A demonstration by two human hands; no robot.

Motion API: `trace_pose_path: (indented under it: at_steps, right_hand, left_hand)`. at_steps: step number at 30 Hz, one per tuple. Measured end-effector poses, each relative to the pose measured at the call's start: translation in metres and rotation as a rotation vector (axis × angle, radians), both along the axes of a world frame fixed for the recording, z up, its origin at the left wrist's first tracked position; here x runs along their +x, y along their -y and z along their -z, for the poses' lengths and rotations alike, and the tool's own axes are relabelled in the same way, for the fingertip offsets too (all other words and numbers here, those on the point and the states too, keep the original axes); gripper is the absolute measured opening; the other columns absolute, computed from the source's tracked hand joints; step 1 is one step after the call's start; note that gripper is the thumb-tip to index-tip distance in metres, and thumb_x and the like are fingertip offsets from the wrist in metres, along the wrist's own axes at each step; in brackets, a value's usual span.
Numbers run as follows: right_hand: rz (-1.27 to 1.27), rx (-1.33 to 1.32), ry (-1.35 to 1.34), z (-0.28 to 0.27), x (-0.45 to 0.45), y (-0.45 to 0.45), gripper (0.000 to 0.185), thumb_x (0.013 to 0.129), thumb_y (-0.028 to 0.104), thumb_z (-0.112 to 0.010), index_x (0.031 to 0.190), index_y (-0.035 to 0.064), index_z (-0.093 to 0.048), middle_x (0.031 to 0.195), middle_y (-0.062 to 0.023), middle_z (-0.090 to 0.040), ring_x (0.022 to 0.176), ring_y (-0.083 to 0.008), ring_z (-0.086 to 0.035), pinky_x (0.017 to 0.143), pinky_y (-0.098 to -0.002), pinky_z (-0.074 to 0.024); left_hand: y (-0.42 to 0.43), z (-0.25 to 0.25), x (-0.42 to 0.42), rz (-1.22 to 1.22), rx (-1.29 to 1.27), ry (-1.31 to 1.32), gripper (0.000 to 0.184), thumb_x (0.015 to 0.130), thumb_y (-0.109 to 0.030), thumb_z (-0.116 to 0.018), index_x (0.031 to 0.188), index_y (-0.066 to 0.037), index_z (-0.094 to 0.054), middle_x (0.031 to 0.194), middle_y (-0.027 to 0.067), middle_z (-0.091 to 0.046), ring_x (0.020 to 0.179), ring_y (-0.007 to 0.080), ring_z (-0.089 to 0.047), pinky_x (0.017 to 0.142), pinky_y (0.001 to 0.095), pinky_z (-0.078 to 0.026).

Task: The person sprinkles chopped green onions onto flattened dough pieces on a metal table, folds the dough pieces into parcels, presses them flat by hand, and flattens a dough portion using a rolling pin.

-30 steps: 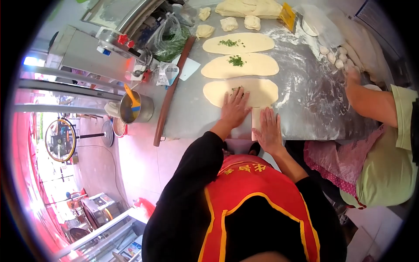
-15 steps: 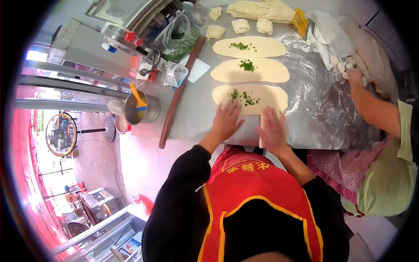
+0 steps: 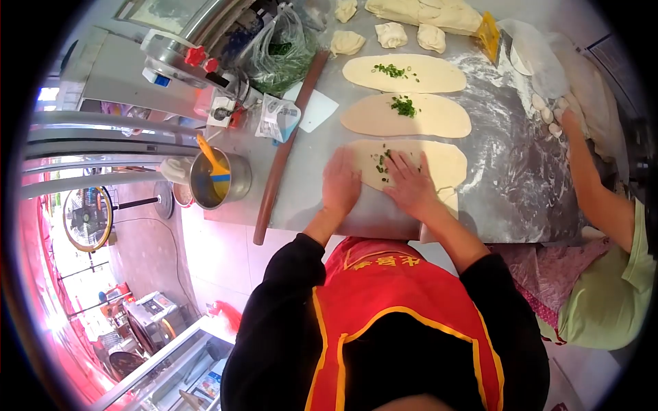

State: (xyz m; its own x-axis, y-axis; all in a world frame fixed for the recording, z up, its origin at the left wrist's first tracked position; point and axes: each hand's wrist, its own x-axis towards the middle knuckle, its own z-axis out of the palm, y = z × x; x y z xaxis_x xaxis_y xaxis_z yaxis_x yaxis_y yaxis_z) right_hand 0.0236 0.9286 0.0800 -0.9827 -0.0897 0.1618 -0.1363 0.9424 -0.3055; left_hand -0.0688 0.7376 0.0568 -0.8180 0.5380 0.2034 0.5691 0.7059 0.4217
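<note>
The nearest flat dough sheet (image 3: 445, 163) lies across the table in front of me, with chopped green onion (image 3: 379, 163) scattered on its middle. My left hand (image 3: 343, 181) rests at the sheet's left end, fingers stretched. On the middle of the same sheet, beside the green onion, my right hand (image 3: 410, 183) lies with its fingers spread. A strip of dough (image 3: 447, 201) hangs toward the table's front edge by my right wrist. Two more oval dough sheets, the middle one (image 3: 439, 116) and the far one (image 3: 439, 74), carry small heaps of green onion.
A long rolling pin (image 3: 291, 144) lies left, near a steel pot (image 3: 236, 179) with an orange brush (image 3: 214, 159). Dough lumps (image 3: 391, 35), a large dough slab (image 3: 425, 14) and a yellow scraper (image 3: 489, 35) are at the back. A co-worker's arm (image 3: 591, 164) reaches in at right, by small dough pieces.
My right hand has moved left from the sheet's front right edge onto its middle. My left hand has shifted to the left end. The view has tilted slightly.
</note>
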Motion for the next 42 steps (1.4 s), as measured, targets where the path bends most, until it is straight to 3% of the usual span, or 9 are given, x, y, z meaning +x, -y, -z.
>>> trace_pose_path:
  at_steps: [6, 12, 15, 18, 27, 33, 36, 39, 42]
  right_hand:
    - [0.147, 0.075, 0.087, -0.012, 0.042, -0.031, 0.065, 0.085, 0.038, -0.062, 0.137, 0.0044, -0.044, 0.145, -0.0125, -0.04, 0.136, -0.0271, -0.035, 0.111, -0.0614, -0.0141]
    - [0.096, 0.028, 0.155, -0.015, 0.05, -0.013, 0.062, 0.087, 0.034, -0.059, 0.138, 0.0027, -0.041, 0.146, -0.015, -0.036, 0.137, -0.0294, -0.032, 0.111, -0.0614, -0.0121]
    - [0.02, -0.006, 0.171, -0.017, 0.051, -0.009, 0.059, 0.091, 0.033, -0.053, 0.139, 0.0017, -0.039, 0.147, -0.0155, -0.034, 0.136, -0.0304, -0.033, 0.11, -0.0613, -0.0122]
    - [0.007, -0.021, 0.082, -0.012, 0.044, -0.006, 0.06, 0.086, 0.036, -0.058, 0.134, 0.0023, -0.046, 0.142, -0.0137, -0.042, 0.135, -0.029, -0.035, 0.111, -0.0612, -0.0115]
    - [0.032, 0.109, 0.001, -0.004, -0.017, 0.0, 0.058, 0.089, 0.038, -0.055, 0.137, 0.0063, -0.043, 0.143, -0.0107, -0.042, 0.135, -0.0277, -0.035, 0.111, -0.0603, -0.0129]
    - [0.104, 0.063, 0.044, -0.012, 0.024, -0.021, 0.054, 0.088, 0.036, -0.057, 0.132, 0.0047, -0.049, 0.14, -0.0129, -0.044, 0.136, -0.0293, -0.033, 0.11, -0.0628, -0.0136]
    - [0.165, 0.03, 0.033, -0.012, 0.037, -0.026, 0.054, 0.087, 0.032, -0.06, 0.132, 0.0045, -0.049, 0.141, -0.0137, -0.042, 0.135, -0.0307, -0.033, 0.109, -0.0631, -0.0159]
    - [0.202, 0.008, 0.032, -0.015, 0.047, -0.023, 0.053, 0.086, 0.028, -0.062, 0.132, 0.0047, -0.049, 0.142, -0.0143, -0.04, 0.135, -0.032, -0.032, 0.108, -0.0632, -0.0177]
    - [0.22, -0.05, 0.027, -0.017, 0.057, -0.014, 0.051, 0.086, 0.023, -0.061, 0.132, 0.0042, -0.049, 0.139, -0.0152, -0.042, 0.134, -0.0334, -0.033, 0.108, -0.0622, -0.019]
  left_hand:
    - [-0.001, 0.003, -0.031, -0.165, 0.19, 0.263, 0.037, 0.084, -0.015, -0.06, 0.117, 0.001, -0.053, 0.111, 0.0214, -0.059, 0.102, 0.0379, -0.055, 0.088, 0.0441, -0.045]
    - [-0.017, -0.011, -0.053, -0.35, 0.071, 0.67, 0.032, 0.079, -0.025, -0.066, 0.098, -0.001, -0.056, 0.091, 0.018, -0.064, 0.087, 0.0359, -0.061, 0.077, 0.0432, -0.048]
    - [-0.015, -0.009, -0.061, -0.213, -0.06, 0.69, 0.035, 0.079, -0.028, -0.066, 0.1, -0.001, -0.055, 0.087, 0.0181, -0.064, 0.084, 0.0359, -0.062, 0.073, 0.0439, -0.048]
    - [-0.019, -0.021, -0.051, -0.147, 0.015, 0.544, 0.034, 0.081, -0.028, -0.065, 0.1, -0.001, -0.055, 0.088, 0.0187, -0.064, 0.083, 0.0365, -0.062, 0.072, 0.0441, -0.047]
    - [-0.008, 0.017, -0.049, -0.2, 0.283, 0.671, 0.029, 0.081, -0.026, -0.065, 0.093, 0.001, -0.062, 0.087, 0.0179, -0.065, 0.081, 0.0346, -0.063, 0.073, 0.0402, -0.049]
    - [-0.007, -0.009, -0.052, -0.152, 0.147, 0.894, 0.035, 0.081, -0.026, -0.065, 0.103, 0.001, -0.064, 0.087, 0.0167, -0.067, 0.078, 0.0315, -0.064, 0.073, 0.0372, -0.05]
    - [-0.011, -0.019, -0.045, -0.131, 0.33, 0.912, 0.036, 0.082, -0.026, -0.064, 0.108, -0.002, -0.063, 0.087, 0.0152, -0.068, 0.077, 0.0297, -0.065, 0.073, 0.0377, -0.05]
    - [-0.018, -0.024, -0.036, -0.066, 0.24, 0.544, 0.033, 0.085, -0.015, -0.062, 0.114, 0.0, -0.06, 0.081, 0.0109, -0.066, 0.06, 0.015, -0.06, 0.059, 0.0292, -0.049]
    - [-0.035, -0.035, -0.028, -0.008, 0.225, 0.658, 0.034, 0.086, -0.019, -0.062, 0.114, -0.001, -0.057, 0.082, 0.0128, -0.066, 0.064, 0.0186, -0.063, 0.062, 0.0321, -0.05]
